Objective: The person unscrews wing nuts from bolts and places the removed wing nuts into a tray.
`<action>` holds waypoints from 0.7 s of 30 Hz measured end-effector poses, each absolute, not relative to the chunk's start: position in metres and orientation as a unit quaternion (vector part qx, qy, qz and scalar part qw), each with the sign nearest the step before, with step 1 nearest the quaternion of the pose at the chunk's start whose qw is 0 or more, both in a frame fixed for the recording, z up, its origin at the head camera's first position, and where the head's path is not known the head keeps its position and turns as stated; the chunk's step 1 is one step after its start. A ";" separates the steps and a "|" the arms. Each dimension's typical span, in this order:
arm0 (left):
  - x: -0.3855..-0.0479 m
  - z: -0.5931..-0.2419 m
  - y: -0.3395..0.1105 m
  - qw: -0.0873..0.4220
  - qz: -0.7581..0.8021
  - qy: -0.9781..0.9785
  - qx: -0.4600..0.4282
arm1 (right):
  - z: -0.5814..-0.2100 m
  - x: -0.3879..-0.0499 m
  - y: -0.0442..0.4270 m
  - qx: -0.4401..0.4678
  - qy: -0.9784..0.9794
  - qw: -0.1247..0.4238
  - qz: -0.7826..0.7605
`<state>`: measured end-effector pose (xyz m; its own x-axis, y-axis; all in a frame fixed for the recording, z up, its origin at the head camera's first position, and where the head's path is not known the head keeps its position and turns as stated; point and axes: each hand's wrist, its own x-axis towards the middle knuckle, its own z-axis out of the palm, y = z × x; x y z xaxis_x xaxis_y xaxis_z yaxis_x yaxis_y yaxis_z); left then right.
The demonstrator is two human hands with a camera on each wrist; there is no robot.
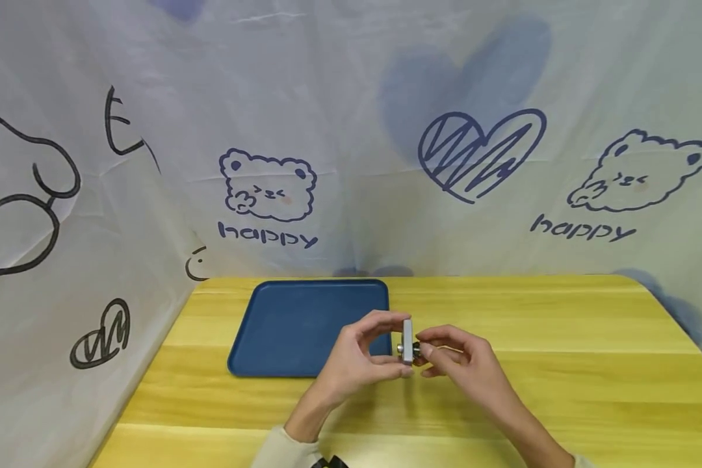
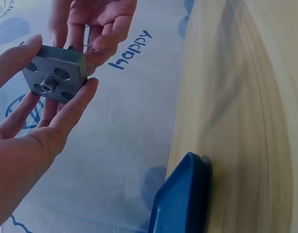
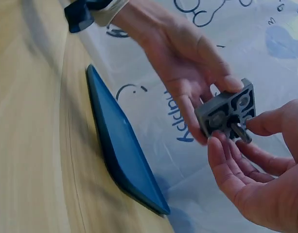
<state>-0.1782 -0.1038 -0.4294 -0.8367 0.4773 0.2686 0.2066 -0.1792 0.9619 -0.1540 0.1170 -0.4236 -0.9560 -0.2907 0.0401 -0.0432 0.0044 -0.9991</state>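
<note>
A small square grey metal plate point(image 2: 54, 70) has round holes near its corners. A socket-head bolt point(image 2: 48, 85) goes through its middle, with the head on the left hand's side. In the right wrist view, the bolt's shank point(image 3: 240, 132) sticks out of the other face. My left hand point(image 1: 359, 354) grips the plate by its opposite edges, holding it upright above the table. On the shank side, my right hand point(image 1: 465, 357) has its fingertips curled about the bolt close to the plate. Those fingers partly hide what lies between them.
A blue tray point(image 1: 304, 328) lies on the wood-grain table point(image 1: 561, 377), left of and behind the hands. A white cloth point(image 1: 351, 130) with drawn bears and hearts hangs at the back and left of the table.
</note>
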 end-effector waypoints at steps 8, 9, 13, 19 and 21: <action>-0.175 -0.435 -0.096 0.071 0.695 0.659 0.279 | -0.428 -0.155 0.118 -0.076 0.686 0.142 -0.710; -0.175 -0.436 -0.096 0.069 0.692 0.663 0.278 | -0.428 -0.156 0.118 -0.075 0.687 0.142 -0.709; -0.175 -0.437 -0.095 0.074 0.690 0.667 0.273 | -0.429 -0.157 0.120 -0.089 0.694 0.129 -0.702; -0.176 -0.438 -0.095 0.093 0.699 0.652 0.279 | -0.427 -0.155 0.121 -0.122 0.717 0.093 -0.680; -0.175 -0.437 -0.096 0.096 0.701 0.648 0.280 | -0.428 -0.154 0.120 -0.133 0.726 0.076 -0.670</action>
